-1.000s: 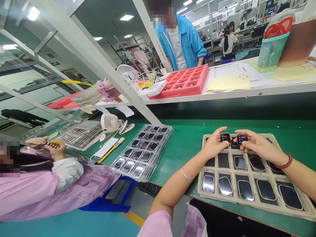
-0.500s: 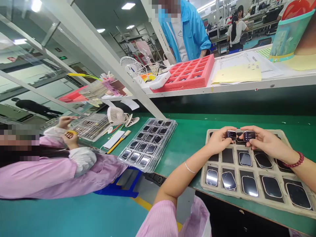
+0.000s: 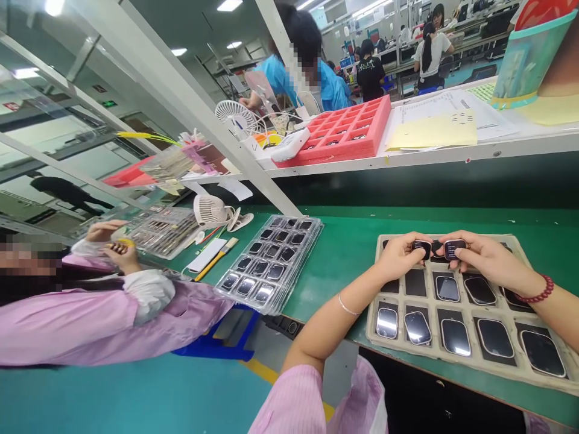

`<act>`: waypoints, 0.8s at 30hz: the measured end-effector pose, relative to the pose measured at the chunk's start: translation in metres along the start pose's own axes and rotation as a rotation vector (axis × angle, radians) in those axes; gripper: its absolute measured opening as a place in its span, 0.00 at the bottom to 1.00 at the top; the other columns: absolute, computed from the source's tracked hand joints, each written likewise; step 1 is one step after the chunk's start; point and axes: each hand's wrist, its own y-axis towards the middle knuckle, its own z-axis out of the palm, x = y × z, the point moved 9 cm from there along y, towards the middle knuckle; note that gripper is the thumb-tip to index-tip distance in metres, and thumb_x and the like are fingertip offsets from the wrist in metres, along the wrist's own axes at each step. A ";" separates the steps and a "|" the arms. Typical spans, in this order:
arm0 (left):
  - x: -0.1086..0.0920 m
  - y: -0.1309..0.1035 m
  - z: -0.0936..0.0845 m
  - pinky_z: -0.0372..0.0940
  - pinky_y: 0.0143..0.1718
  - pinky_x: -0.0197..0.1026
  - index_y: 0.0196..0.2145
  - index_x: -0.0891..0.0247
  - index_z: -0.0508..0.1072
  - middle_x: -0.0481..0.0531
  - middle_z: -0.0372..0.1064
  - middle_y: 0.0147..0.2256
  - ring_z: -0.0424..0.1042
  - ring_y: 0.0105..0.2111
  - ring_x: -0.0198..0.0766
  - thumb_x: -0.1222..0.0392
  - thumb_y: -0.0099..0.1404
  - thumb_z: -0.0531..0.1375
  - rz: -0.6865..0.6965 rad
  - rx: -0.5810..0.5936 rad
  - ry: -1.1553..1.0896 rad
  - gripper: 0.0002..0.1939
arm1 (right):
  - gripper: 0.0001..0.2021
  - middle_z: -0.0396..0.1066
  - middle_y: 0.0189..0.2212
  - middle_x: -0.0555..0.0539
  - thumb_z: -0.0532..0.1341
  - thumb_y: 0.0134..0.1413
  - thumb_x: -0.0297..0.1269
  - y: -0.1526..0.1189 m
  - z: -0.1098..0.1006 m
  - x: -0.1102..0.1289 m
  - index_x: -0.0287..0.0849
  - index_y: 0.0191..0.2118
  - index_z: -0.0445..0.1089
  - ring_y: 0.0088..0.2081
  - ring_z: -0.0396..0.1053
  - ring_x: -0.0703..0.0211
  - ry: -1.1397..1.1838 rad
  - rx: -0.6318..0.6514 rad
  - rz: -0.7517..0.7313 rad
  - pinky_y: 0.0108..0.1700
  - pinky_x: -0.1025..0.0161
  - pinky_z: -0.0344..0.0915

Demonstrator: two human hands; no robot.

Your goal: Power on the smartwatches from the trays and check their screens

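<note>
My left hand (image 3: 401,258) grips a small square watch (image 3: 421,249) between thumb and fingers, its face turned toward me. In my right hand (image 3: 482,258) is a second watch (image 3: 453,249) with a lit screen showing lines of text; the thumb rests on its lower edge. The two watches are side by side with a small gap between them. Both hands are above the back row of a beige tray (image 3: 371,328), whose compartments hold several watches, such as one at the front left (image 3: 418,329). One second-row compartment (image 3: 415,283) shows only a dark lining.
Left of my arm lie stacked clear trays (image 3: 289,289) of watches, a brush (image 3: 217,259), a white box (image 3: 207,255) and a small fan (image 3: 211,211). A shelf (image 3: 420,155) behind carries a red foam tray (image 3: 380,135). At left, a person in pink (image 3: 90,319) works.
The right watch's screen now shows different content, with more text lines. The person in blue behind the shelf has bent down and leftward. The co-worker's hands at left have shifted slightly.
</note>
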 end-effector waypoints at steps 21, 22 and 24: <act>0.000 -0.001 0.000 0.70 0.32 0.38 0.43 0.66 0.72 0.54 0.71 0.33 0.72 0.33 0.37 0.63 0.59 0.59 -0.003 -0.011 0.042 0.13 | 0.18 0.75 0.43 0.42 0.63 0.58 0.49 0.000 0.003 0.004 0.44 0.50 0.72 0.31 0.73 0.57 -0.046 -0.004 -0.012 0.29 0.61 0.71; -0.001 -0.001 0.000 0.70 0.33 0.38 0.43 0.66 0.72 0.53 0.71 0.33 0.72 0.33 0.37 0.63 0.60 0.59 -0.001 -0.011 0.041 0.13 | 0.18 0.75 0.43 0.42 0.62 0.58 0.48 0.000 0.003 0.004 0.45 0.50 0.72 0.31 0.73 0.57 -0.049 -0.004 -0.011 0.29 0.62 0.71; -0.001 -0.001 0.000 0.70 0.33 0.38 0.43 0.66 0.72 0.53 0.71 0.33 0.72 0.32 0.37 0.62 0.60 0.59 -0.003 -0.007 0.039 0.13 | 0.17 0.75 0.43 0.43 0.62 0.58 0.47 0.000 0.004 0.005 0.45 0.49 0.72 0.31 0.73 0.58 -0.058 -0.002 -0.012 0.29 0.62 0.70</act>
